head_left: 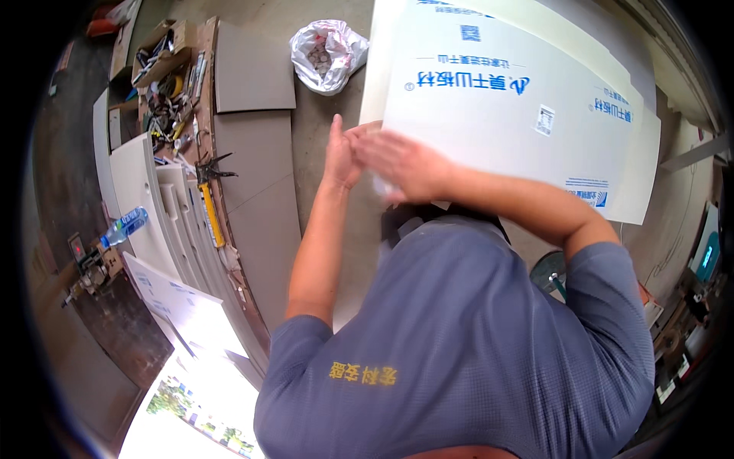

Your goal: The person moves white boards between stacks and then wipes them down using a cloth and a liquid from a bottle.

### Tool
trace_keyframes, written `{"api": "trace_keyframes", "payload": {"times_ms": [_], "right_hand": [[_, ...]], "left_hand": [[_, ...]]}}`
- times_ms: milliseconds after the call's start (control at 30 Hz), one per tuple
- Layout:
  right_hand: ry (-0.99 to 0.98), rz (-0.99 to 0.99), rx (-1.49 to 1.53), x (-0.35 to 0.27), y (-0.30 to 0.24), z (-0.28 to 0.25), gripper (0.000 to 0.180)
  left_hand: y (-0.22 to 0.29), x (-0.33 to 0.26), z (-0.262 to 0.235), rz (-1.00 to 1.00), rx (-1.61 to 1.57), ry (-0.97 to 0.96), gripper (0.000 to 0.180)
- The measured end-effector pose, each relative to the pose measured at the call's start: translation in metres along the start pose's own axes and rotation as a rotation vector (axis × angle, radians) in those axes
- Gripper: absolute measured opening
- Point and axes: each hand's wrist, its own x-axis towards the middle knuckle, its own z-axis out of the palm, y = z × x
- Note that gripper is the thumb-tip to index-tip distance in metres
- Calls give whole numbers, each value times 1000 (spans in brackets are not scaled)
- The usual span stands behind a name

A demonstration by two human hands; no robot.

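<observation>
My left hand [344,157] is raised at the near left corner of a stack of white boards, its thumb stretched up and away from the palm. Its fingers are partly hidden behind my right hand [405,164], which lies across them with flat, stretched fingers, smeared by motion. Both hands meet or nearly meet. Below the right palm shows a small whitish patch [380,184], too blurred to name. The top white board [466,126] carries blue print and a small label, and lies just beyond my right forearm.
To the left, a bench holds jumbled hand tools [170,115], a cardboard box [164,52] and a yellow caulking gun [210,214]. A plastic bottle [125,226] lies on leaning panels. A white bag [327,57] with small round pieces stands beyond my hands. Grey boards [256,69] lie beside the bench.
</observation>
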Motion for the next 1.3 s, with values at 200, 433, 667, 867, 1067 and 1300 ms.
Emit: {"api": "trace_keyframes", "payload": {"times_ms": [200, 433, 667, 867, 1067, 1300], "right_hand": [[-135, -117, 0, 14, -34, 11, 80], [214, 443, -392, 68, 111, -59, 85], [184, 379, -384, 91, 137, -64, 83], [349, 529, -265, 99, 191, -76, 89], [368, 819, -360, -108, 223, -130, 86], [422, 1164, -567, -410, 284, -167, 81]], "left_hand": [[0, 8, -18, -48, -102, -118, 92], [-3, 5, -19, -123, -49, -94, 73], [-7, -9, 10, 94, 421, 40, 43], [-1, 3, 34, 280, 1079, 276, 41], [-19, 6, 34, 418, 993, 311, 50], [-27, 12, 35, 491, 1047, 323, 45]]}}
